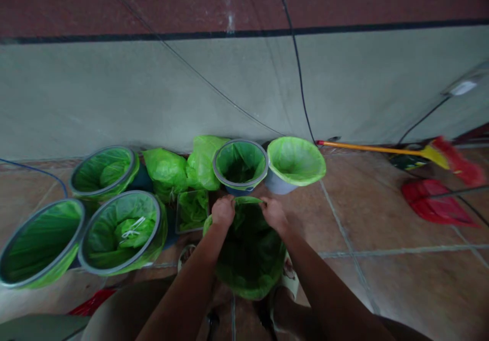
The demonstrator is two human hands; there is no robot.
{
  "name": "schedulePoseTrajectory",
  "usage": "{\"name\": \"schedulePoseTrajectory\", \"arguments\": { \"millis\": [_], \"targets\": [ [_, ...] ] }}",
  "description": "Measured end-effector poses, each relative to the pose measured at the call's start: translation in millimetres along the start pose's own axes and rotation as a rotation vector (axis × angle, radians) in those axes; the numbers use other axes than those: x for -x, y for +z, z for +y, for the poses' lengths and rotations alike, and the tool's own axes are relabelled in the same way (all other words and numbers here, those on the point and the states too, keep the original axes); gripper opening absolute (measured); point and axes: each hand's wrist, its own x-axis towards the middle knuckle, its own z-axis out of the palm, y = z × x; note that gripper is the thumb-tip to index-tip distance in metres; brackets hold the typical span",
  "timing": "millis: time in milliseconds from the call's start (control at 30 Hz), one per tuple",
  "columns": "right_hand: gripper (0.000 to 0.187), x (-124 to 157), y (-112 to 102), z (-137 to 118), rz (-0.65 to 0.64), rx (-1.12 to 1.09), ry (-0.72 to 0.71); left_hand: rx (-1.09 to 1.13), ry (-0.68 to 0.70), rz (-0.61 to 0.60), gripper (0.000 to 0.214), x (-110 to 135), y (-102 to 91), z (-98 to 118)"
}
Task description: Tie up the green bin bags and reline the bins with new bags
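A small bin lined with a green plastic bag [248, 259] stands on the floor right in front of me. My left hand [223, 210] is closed on the far rim of that green bag, at its left. At the right of the same far rim, my right hand [273, 212] grips the bag too. Both forearms reach down over the bin. Just beyond it stand a grey bin with a green liner [240, 167] and another bin with its liner folded over the rim [295, 164].
Three more green-lined bins [103, 170] [122, 231] [38, 249] stand at the left, with tied green bags [166, 170] among them. A broom with a yellow handle [382, 149] and a red dustpan [435, 206] lie at the right. A grey wall [153, 91] runs behind, with cables.
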Motion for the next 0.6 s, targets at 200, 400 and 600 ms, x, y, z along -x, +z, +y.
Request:
{"name": "schedulePoseTrajectory", "arguments": {
  "millis": [200,400,600],
  "targets": [
    [0.028,10.3,-6.9,1.1,-0.011,0.086,0.079,-0.046,-0.053,-0.078,0.031,3.1,-17.9,0.4],
    [0.028,63.3,8.1,24.3,0.194,0.009,0.415,0.206,-0.123,-0.013,0.057,5.9,-33.0,-16.9],
    [0.032,62.3,-8.5,7.8,0.472,-0.142,0.171,0.506,-0.053,0.002,0.042,-5.1,-20.0,-22.6]
  ]
}}
